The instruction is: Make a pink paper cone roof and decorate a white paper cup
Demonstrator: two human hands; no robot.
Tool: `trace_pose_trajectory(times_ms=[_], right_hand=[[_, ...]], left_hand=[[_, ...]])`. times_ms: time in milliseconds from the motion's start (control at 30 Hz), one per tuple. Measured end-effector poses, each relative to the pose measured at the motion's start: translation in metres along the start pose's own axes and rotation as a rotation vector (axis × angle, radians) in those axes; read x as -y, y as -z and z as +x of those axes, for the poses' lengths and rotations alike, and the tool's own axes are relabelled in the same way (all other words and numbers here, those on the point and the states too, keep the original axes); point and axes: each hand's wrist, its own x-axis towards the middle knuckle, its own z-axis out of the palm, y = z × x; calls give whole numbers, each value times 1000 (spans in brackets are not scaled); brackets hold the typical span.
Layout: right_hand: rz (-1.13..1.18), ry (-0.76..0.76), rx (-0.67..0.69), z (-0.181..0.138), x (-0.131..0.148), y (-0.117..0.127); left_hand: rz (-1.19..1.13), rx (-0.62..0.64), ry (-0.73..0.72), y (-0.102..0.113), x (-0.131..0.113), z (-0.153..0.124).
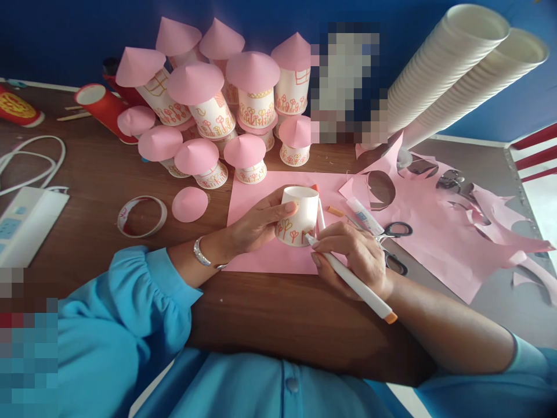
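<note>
My left hand [265, 217] grips a white paper cup [300, 212] from its left side, thumb across the front. Red and yellow-orange flowers run along the cup's lower part. In my right hand [350, 255] is a white marker [359, 287] with an orange end, its tip at the cup's lower right. Under both hands lies a pink paper sheet [256, 255]. A second white marker [321, 216] with a red end and an orange cap [335, 211] lie just behind my right hand.
Several decorated cups with pink cone roofs [252, 69] stand behind. A loose pink cone [190, 204] and tape roll [142, 216] lie left. To the right are scissors [397, 230], a glue tube [364, 216], pink scraps [452, 249] and tall cup stacks [444, 64]. A power strip [32, 220] sits far left.
</note>
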Motion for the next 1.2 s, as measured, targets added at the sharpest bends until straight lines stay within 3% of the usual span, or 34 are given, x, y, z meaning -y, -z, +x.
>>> trace_pose_trajectory(times_ms=[1200], right_hand=[[-47, -3, -25, 2, 1, -1]], left_hand=[[-36, 67, 1, -2, -1, -1]])
